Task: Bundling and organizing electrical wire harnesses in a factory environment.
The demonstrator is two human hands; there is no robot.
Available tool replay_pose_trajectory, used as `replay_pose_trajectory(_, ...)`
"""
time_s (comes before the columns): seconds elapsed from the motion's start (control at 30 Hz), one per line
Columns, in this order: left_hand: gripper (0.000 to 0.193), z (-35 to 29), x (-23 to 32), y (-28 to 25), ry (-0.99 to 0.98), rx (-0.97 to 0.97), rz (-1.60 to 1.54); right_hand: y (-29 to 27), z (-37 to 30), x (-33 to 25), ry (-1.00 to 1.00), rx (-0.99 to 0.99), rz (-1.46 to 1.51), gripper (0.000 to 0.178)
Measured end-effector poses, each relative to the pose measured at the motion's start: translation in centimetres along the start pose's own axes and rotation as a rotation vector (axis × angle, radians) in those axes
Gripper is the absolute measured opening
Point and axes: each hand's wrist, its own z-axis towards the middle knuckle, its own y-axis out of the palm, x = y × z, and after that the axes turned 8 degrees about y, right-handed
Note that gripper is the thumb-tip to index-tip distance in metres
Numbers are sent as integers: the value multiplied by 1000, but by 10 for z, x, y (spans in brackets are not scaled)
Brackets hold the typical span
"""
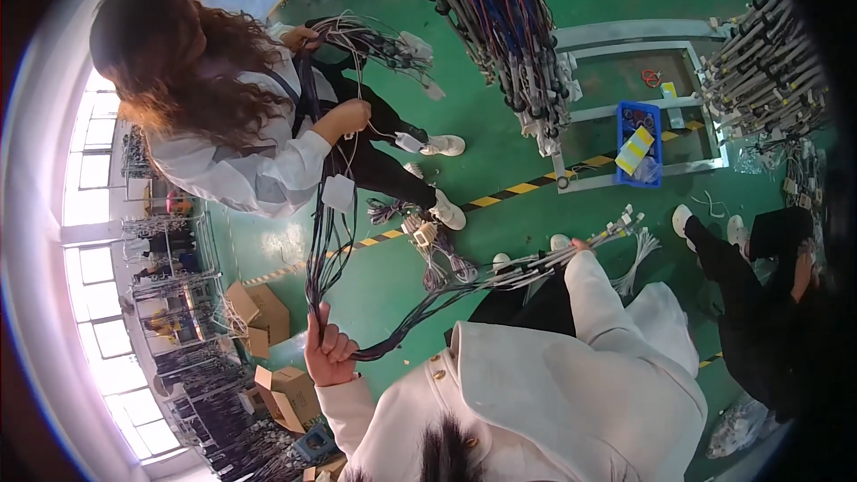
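Windows (95, 295) at left blown out; glare on green floor (287, 246); edges bent, corners black

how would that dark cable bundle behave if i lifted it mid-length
Probably floppy: the dark cable bundle bends sharply at the left hand. It may splay, since its strands spread apart above that hand. The pale connectors at one end might snag.

No legible text; any print on yellow-white card (635, 150) unreadable.
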Motion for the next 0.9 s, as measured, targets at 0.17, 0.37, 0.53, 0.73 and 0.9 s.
replay_pose_trajectory(0.17,31,24,-1,-12,-94,-61,-5,-37,51,5,37,30,-43,14)
replay_pose_trajectory(0.37,28,31,-8,-22,-104,-53,-43,-29,-8,-12,-96,149,-149,31)
replay_pose_trajectory(0.53,28,29,-10,-29,-116,-72,-78,-19,-38,-22,-42,69,-90,15)
replay_pose_trajectory(0.73,26,37,-7,-29,-146,-7,-28,-47,-5,-13,-125,-76,23,14)
replay_pose_trajectory(0.9,23,31,-10,-48,-97,-21,-62,-25,-53,-22,-112,-24,82,12)
